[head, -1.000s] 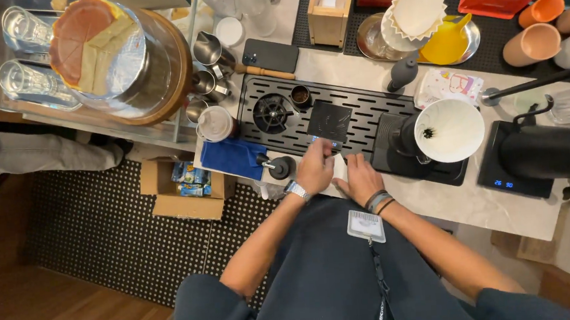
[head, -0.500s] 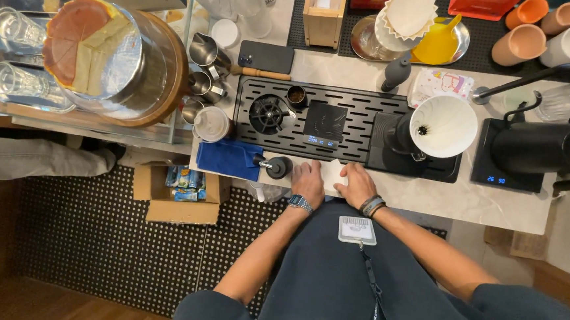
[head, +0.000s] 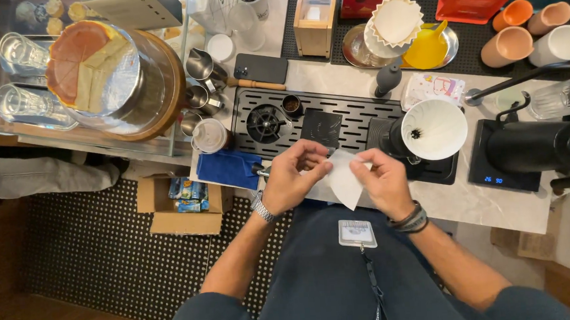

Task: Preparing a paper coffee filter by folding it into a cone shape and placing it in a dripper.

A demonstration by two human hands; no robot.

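Observation:
Both hands hold a white paper coffee filter point(head: 344, 177) over the near edge of the counter. My left hand point(head: 296, 176) pinches its upper left edge. My right hand point(head: 382, 180) grips its right side. The filter is folded flat with its tip pointing down towards me. Just beyond my right hand a white cone dripper point(head: 436, 129) sits on a black stand. A black drip tray point(head: 335, 120) lies behind my hands.
A blue cloth point(head: 227, 169) lies left of my left hand. A black gooseneck kettle point(head: 538, 146) stands on a scale at right. Cups point(head: 533, 33), a stack of filters point(head: 394, 20), steel pitchers point(head: 203, 86), a cake dome point(head: 118, 74) and a cardboard box point(head: 179, 203) on the floor surround the counter.
My hands have lifted off the counter edge with the filter, which now hangs unfolded between them. The view has shifted slightly.

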